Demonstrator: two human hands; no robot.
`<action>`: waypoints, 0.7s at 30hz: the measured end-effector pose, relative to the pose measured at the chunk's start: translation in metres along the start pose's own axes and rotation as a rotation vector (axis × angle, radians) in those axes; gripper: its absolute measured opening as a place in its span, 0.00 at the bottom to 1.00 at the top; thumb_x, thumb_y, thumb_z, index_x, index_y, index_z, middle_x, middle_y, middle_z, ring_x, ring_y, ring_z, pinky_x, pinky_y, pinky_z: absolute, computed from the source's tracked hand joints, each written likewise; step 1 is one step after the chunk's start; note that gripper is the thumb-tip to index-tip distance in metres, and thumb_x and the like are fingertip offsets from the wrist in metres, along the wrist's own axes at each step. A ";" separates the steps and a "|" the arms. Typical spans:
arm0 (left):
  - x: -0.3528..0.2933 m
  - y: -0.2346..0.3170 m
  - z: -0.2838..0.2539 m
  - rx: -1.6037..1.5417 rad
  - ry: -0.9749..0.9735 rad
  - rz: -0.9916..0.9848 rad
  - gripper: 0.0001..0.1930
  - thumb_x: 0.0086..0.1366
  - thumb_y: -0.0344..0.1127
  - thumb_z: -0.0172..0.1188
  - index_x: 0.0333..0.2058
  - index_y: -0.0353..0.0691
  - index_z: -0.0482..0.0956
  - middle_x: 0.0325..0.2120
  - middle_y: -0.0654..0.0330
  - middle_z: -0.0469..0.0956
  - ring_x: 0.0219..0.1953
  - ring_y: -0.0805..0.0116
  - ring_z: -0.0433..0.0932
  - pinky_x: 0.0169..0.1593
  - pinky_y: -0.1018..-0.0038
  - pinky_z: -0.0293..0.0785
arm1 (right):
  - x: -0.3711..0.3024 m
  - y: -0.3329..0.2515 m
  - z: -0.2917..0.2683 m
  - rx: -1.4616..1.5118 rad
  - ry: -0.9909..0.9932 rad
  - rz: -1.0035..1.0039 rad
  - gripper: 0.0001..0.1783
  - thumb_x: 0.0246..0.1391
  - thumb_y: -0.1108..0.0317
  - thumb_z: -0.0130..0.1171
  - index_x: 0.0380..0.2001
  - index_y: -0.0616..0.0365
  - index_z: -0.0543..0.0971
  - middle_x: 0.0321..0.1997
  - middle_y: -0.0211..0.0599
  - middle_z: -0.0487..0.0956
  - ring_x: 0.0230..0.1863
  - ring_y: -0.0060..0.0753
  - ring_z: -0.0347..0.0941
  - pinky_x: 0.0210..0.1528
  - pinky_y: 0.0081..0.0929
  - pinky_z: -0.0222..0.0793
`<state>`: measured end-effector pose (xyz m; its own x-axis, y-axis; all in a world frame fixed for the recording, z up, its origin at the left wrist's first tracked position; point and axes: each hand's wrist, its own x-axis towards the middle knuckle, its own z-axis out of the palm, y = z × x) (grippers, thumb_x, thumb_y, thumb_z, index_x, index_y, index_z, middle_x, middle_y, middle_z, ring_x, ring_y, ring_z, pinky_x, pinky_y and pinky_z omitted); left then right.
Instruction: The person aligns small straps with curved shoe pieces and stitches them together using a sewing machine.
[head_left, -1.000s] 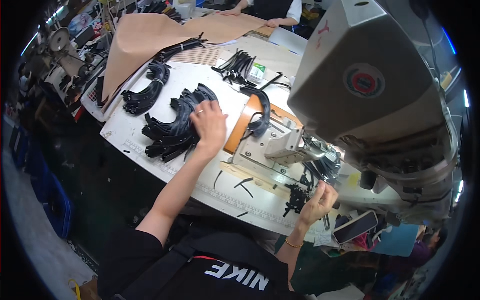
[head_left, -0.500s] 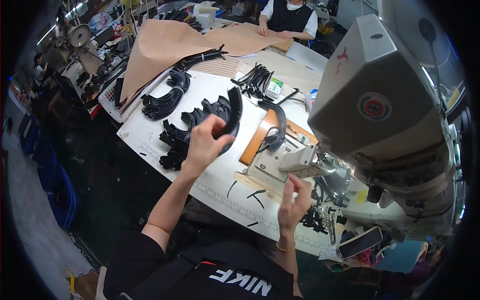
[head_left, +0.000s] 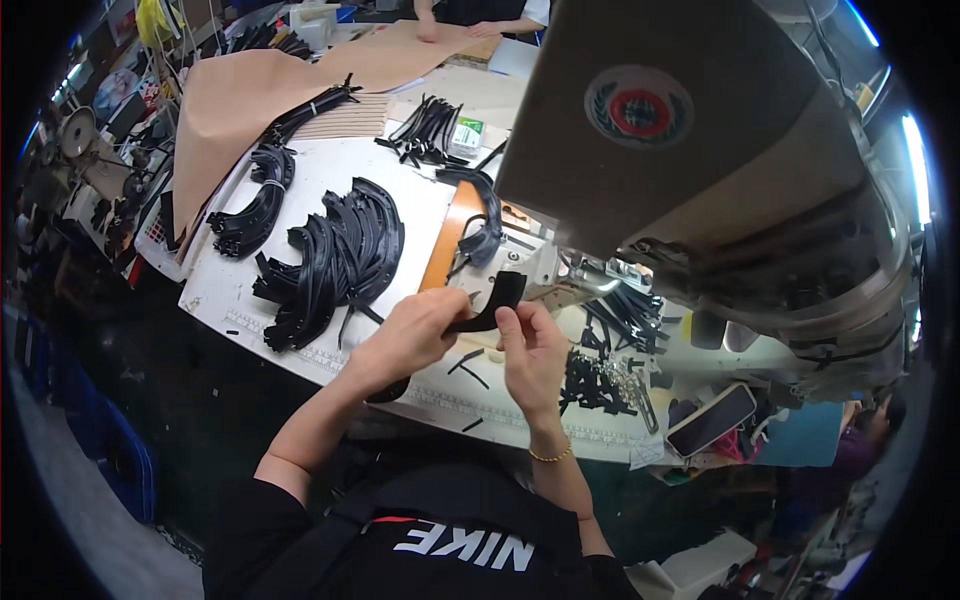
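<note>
A curved black strip (head_left: pixel 508 290), wide and flat like a strap piece, is gripped by my left hand (head_left: pixel 415 335) in front of the sewing machine. Its upper end sticks up past the fingers; another black curved end shows below the same hand. My right hand (head_left: pixel 535 360) is closed in a pinch against the strip's right edge, and its fingers hide what lies between them. To the left, a heap of similar black curved strips (head_left: pixel 340 255) covers part of the white table (head_left: pixel 215 290). Behind my hands, a dark curved strap piece (head_left: pixel 487 225) lies by the machine bed.
The big sewing machine head (head_left: pixel 640 150) overhangs the right side. Small black pieces (head_left: pixel 595 385), metal fittings and a phone (head_left: pixel 712 418) lie at the right. Farther back are a tied bundle (head_left: pixel 260 205), brown sheet material (head_left: pixel 235 105) and another person's hands (head_left: pixel 428 32).
My left hand has brought the black strip down and to the right, away from the heap. My right hand has moved up and left to meet it. The whole view has shifted.
</note>
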<state>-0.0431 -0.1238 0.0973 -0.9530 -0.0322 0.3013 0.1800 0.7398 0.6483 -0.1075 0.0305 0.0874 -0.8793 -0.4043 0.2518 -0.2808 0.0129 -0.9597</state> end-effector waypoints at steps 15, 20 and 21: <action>0.019 0.015 -0.043 -0.367 0.185 -0.139 0.08 0.60 0.34 0.57 0.34 0.34 0.76 0.28 0.59 0.77 0.29 0.69 0.74 0.35 0.72 0.69 | -0.022 -0.020 -0.026 0.067 0.082 -0.116 0.08 0.55 0.71 0.54 0.31 0.68 0.74 0.19 0.29 0.72 0.15 0.13 0.64 0.16 0.11 0.58; 0.021 0.034 -0.015 -0.919 -0.292 -0.273 0.10 0.60 0.36 0.58 0.28 0.33 0.75 0.20 0.66 0.73 0.26 0.83 0.70 0.30 0.84 0.65 | -0.028 -0.014 -0.029 -0.139 0.033 -0.223 0.06 0.54 0.73 0.56 0.29 0.67 0.76 0.19 0.28 0.72 0.16 0.13 0.63 0.17 0.12 0.57; 0.020 0.035 -0.017 -0.904 -0.281 -0.257 0.10 0.59 0.35 0.59 0.28 0.33 0.76 0.20 0.66 0.73 0.25 0.82 0.70 0.29 0.84 0.65 | -0.028 -0.016 -0.032 -0.141 0.023 -0.211 0.06 0.53 0.73 0.56 0.29 0.67 0.76 0.18 0.28 0.72 0.16 0.13 0.63 0.19 0.12 0.57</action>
<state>-0.0521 -0.1103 0.1378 -0.9915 0.1274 -0.0251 -0.0335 -0.0642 0.9974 -0.0902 0.0706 0.1000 -0.8036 -0.3909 0.4487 -0.5081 0.0583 -0.8593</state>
